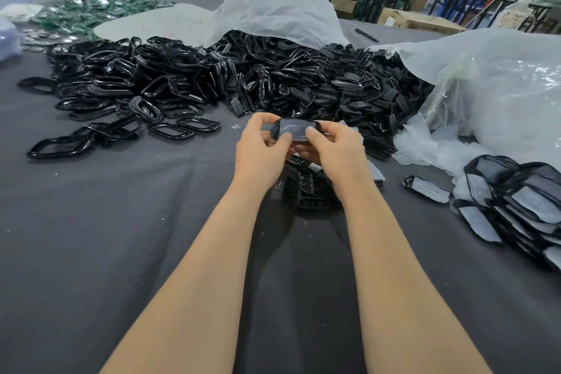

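Head view: we pinch the black part (296,130) sideways, left hand (258,154) and right hand (336,151) at its ends.

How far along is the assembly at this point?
Done: a small stack of finished pieces with grey pads lies at the right. In hand: the left hand and right hand pinch one black frame with a pad in it. Left: the large heap of loose black parts behind, so most remains.
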Demonstrator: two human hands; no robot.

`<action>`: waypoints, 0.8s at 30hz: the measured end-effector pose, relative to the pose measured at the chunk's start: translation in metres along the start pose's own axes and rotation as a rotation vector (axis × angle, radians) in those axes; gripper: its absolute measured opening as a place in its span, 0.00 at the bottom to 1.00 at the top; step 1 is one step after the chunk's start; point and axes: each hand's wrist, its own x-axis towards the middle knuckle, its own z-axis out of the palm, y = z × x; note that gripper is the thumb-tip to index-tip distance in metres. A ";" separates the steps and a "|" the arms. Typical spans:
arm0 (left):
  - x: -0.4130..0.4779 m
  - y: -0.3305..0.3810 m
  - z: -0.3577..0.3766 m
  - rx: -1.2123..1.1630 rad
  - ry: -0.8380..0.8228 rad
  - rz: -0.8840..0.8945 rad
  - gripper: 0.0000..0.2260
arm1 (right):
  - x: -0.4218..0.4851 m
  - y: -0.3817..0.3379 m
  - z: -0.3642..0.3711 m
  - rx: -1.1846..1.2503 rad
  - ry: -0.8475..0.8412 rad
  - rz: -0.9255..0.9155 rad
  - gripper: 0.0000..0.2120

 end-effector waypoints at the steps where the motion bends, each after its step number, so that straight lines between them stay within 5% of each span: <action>1: 0.000 -0.001 0.000 -0.006 0.012 -0.006 0.12 | 0.000 0.000 0.000 -0.016 -0.015 -0.003 0.11; 10: 0.001 -0.002 0.002 -0.076 0.010 -0.043 0.13 | 0.000 0.002 0.000 -0.090 0.050 0.010 0.11; 15: 0.000 -0.001 0.001 -0.092 0.039 -0.051 0.09 | 0.001 0.004 0.001 -0.339 0.089 -0.052 0.12; 24: -0.010 0.029 0.031 0.117 0.042 0.091 0.06 | -0.008 -0.015 -0.024 -0.264 0.268 -0.076 0.07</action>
